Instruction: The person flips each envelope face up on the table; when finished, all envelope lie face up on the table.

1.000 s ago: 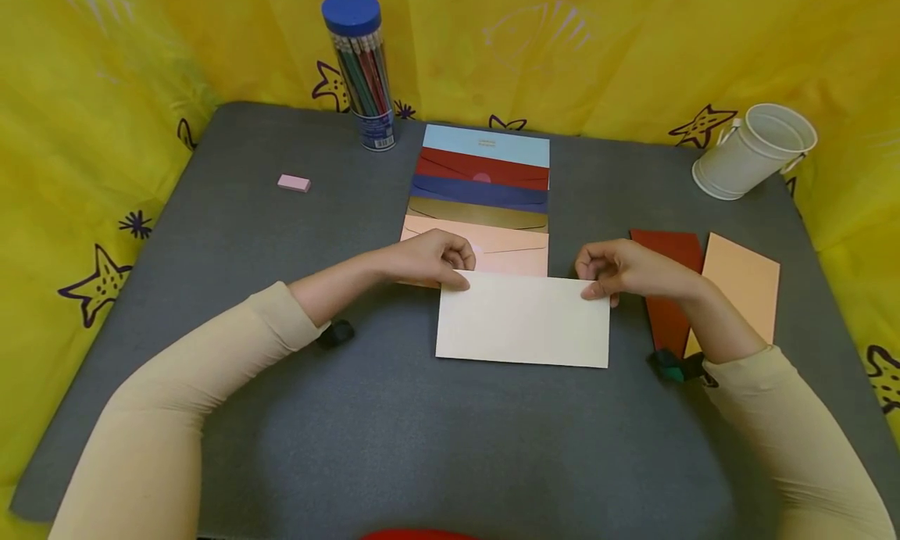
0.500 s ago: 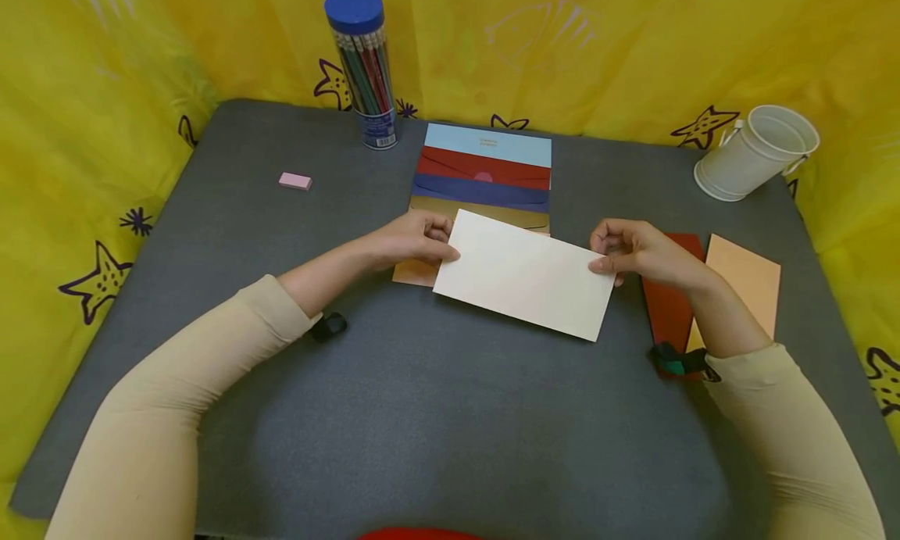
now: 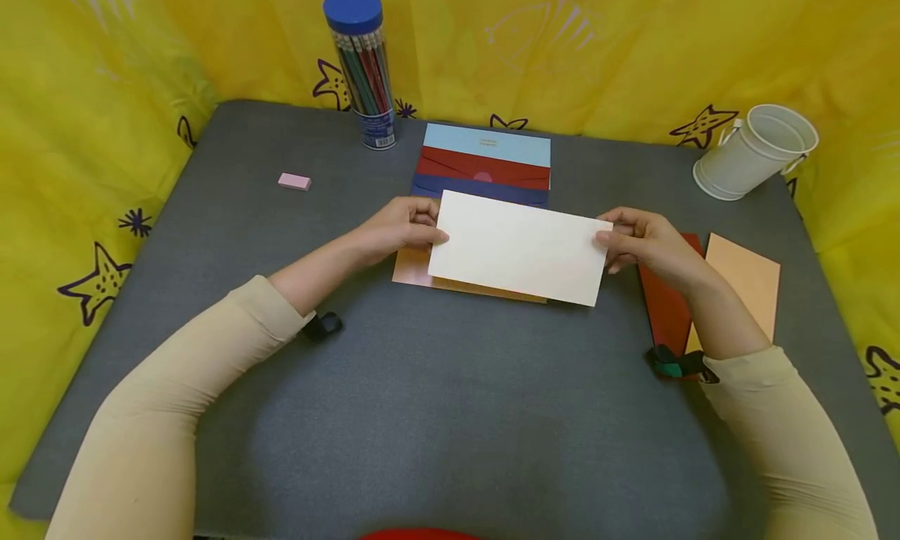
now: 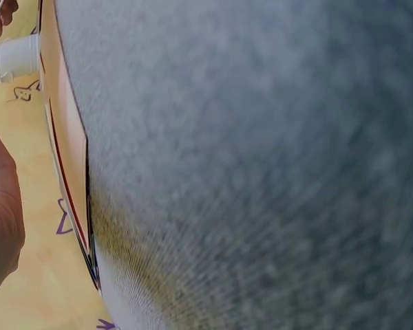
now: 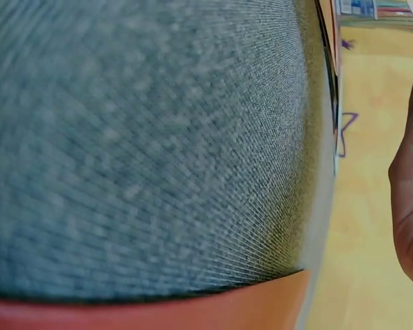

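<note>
In the head view a plain white envelope (image 3: 520, 247) is held up by its two short sides, slightly tilted. My left hand (image 3: 394, 231) pinches its left edge between thumb and fingers; my right hand (image 3: 650, 247) pinches the right edge. It overlaps a fanned row of envelopes on the table: light blue (image 3: 457, 137), red (image 3: 446, 165), navy blue (image 3: 429, 187) and a peach envelope (image 3: 410, 268) nearest me. The olive-gold one is hidden behind the white one. In both wrist views the hands show only in part, at the outer edge.
Right of the row lie a red envelope (image 3: 664, 313) and a peach envelope (image 3: 744, 278), partly under my right forearm. A tub of pencils (image 3: 367, 75) with a blue lid, a pink eraser (image 3: 294, 181) and a white metal bucket (image 3: 752, 153) stand farther back on the grey table (image 3: 450, 438).
Both hands have carried the white envelope away from me and over the fanned row. It tilted down at the right, then levelled somewhat.
</note>
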`<state>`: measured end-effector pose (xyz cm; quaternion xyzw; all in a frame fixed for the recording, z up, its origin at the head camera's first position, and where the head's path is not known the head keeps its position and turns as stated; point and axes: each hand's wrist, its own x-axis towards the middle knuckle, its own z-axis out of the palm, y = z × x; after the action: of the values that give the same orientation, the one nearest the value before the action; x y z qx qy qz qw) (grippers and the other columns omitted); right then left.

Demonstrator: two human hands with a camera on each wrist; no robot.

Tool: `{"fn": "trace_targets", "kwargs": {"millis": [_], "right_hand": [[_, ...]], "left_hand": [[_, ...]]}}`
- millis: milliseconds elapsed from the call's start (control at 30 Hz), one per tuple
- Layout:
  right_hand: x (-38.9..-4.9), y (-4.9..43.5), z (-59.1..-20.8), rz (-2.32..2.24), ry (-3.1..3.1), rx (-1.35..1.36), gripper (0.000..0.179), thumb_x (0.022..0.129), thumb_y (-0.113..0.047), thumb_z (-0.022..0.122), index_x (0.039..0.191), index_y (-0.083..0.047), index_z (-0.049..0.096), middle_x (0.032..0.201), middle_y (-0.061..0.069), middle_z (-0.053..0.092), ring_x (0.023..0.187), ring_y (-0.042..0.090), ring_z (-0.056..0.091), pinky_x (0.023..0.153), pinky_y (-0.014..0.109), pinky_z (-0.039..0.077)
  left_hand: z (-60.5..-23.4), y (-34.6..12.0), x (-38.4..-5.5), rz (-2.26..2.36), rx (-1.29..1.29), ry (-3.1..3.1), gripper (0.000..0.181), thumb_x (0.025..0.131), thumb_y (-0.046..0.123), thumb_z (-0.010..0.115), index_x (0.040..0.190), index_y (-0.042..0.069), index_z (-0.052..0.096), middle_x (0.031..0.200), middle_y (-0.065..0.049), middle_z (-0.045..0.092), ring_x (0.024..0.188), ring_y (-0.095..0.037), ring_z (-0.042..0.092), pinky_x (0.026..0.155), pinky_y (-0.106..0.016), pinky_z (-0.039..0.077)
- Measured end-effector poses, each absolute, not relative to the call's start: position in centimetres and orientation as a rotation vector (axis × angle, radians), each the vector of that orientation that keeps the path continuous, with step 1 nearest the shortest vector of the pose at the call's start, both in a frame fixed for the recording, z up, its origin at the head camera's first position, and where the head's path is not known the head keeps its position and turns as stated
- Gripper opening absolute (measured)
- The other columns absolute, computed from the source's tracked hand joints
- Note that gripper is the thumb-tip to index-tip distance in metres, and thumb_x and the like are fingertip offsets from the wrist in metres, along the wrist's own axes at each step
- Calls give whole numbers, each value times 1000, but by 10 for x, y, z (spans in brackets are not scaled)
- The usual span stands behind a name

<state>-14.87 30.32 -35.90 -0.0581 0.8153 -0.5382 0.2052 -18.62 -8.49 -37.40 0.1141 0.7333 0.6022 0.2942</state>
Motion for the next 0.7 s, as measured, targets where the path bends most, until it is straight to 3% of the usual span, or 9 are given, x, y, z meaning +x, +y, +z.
{"fn": "trace_targets", "kwargs": {"millis": [200,400,700], "right_hand": [[-147,305,-362,-1531,2238,-209,9,95,-8,64,102,-8,59,81,-9,69,71,12,67,70,24,60],[-148,301,-363,-1668,2196,-170,8,93,-4,65,97,-10,66,78,-7,71,69,9,68,70,21,60],[-148,292,-359,-1999,2114,-1,6,89,-6,71,90,-11,75,80,-3,71,65,10,68,68,19,59]], "left_hand": [[-371,-89,-190,1674,244,1943,16,90,4,65,92,5,50,69,3,48,73,-11,54,71,-24,53],[-370,-93,-193,1736,167,1906,14,93,3,61,105,1,54,79,5,62,74,-10,60,71,-23,56],[-371,-101,-198,1819,171,1893,7,92,4,64,97,6,68,82,3,67,74,-11,66,75,-24,59]]}}
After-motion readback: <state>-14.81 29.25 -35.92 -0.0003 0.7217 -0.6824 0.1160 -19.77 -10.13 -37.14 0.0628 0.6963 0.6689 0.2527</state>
